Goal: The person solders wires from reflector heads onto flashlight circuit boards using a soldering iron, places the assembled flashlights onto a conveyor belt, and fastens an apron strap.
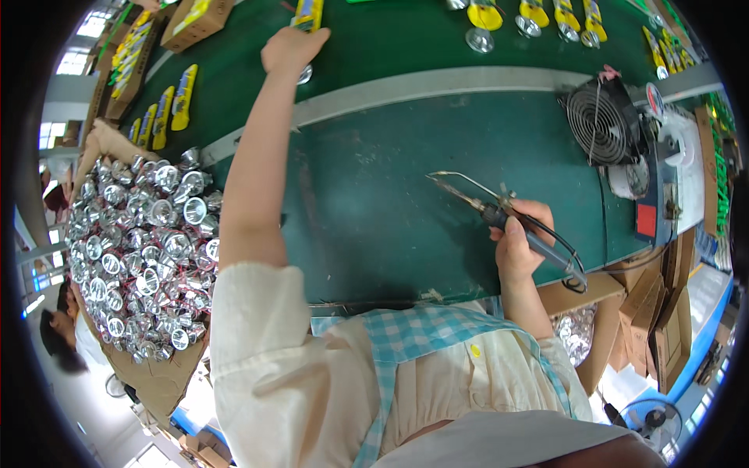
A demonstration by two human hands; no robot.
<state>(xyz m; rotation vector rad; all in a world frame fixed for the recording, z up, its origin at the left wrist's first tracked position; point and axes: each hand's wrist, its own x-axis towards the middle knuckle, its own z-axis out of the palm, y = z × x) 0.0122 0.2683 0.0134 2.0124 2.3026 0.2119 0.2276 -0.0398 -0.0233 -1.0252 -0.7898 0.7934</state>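
Note:
My left arm stretches out to the far belt, where my left hand point(292, 50) is closed round the near end of a yellow flashlight-like housing point(310, 12). A silver reflector cup point(305, 75) shows just below that wrist. Over the right part of the green work surface point(374, 203), my right hand point(521, 238) grips a soldering iron point(538, 243). Its tip and a thin metal solder-feed tube point(468, 181) point to the left, above the surface. A black cable loops beside the handle.
A cardboard box heaped with silver reflector cups point(148, 257) stands at left. A black fan point(597, 121) sits at right beside a solder spool point(672, 148). More yellow housings point(184, 97) lie along the green belt point(390, 39), beyond a grey rail point(437, 81). Cardboard boxes point(651, 327) stand lower right.

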